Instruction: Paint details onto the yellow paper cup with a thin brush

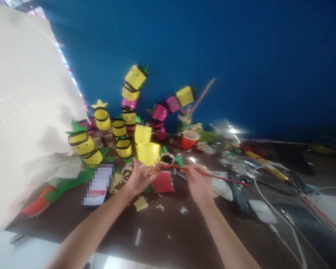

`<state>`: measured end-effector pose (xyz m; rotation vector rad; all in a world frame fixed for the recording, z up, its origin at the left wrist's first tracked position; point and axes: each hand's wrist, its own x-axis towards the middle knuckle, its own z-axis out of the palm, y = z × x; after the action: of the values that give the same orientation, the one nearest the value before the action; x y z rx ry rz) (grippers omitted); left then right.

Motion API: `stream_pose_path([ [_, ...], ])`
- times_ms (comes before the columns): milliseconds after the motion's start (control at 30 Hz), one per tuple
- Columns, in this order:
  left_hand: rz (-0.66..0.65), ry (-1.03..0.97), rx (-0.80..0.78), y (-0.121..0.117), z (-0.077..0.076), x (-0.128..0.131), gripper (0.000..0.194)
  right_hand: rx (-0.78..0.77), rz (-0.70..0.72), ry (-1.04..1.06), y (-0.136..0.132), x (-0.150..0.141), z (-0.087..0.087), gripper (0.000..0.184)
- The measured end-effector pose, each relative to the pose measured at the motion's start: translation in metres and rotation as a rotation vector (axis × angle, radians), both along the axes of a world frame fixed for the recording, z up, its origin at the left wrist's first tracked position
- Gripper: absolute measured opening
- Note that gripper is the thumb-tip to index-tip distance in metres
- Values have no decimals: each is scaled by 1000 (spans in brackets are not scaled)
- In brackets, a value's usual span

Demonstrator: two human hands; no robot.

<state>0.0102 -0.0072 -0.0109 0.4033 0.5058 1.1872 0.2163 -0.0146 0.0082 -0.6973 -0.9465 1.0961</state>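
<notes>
My right hand is closed around a thin red paintbrush, which slants left across the table. The brush's left end comes close to a small white-rimmed cup of dark paint. My left hand is turned palm up, its thumb and fingers around the base of a yellow cup; blur partly hides the grip. Just behind that cup rises a stack of yellow cups. Under the brush, between my hands, lies a red paper square.
Yellow and magenta cups with black bands and green leaves stand in curved stacks at the back. A phone lies left. A red cup stands behind my right hand. Cables and a white charger lie right. Paper scraps dot the front.
</notes>
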Motion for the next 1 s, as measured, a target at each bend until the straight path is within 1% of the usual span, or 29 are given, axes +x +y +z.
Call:
stream_pose_path([
  [167, 11, 19, -88, 0, 2, -3, 80, -5, -121, -136, 2, 6, -1, 5],
  [233, 19, 22, -88, 0, 2, -3, 80, 7, -114, -108, 1, 7, 2, 6],
  [333, 16, 29, -64, -1, 1, -3, 79, 43, -52, -39, -2, 6, 5, 7],
  [400, 3, 33, -48, -1, 1, -3, 80, 53, -34, -65, -4, 5, 6, 8],
  [500, -16, 26, -29, -1, 0, -5, 79, 32, -68, -160, -5, 4, 5, 6],
  [567, 5, 24, -45, -1, 0, -7, 77, 12, -105, -195, -5, 5, 4, 6],
  [633, 16, 27, -52, 0, 0, -8, 77, -8, -114, -139, -2, 7, 2, 7],
  [733, 25, 39, -91, 0, 1, -8, 78, -17, -181, -105, 3, 10, -2, 11],
  [800, 26, 50, -118, -1, 3, -6, 77, -24, -203, -100, 7, 11, -5, 13],
  [933, 60, 72, -184, -6, 14, -1, 76, -26, -214, -117, 8, 12, -10, 11],
  [1000, 60, 65, -184, -8, 19, 2, 76, -21, -213, -132, 7, 11, -12, 12],
])
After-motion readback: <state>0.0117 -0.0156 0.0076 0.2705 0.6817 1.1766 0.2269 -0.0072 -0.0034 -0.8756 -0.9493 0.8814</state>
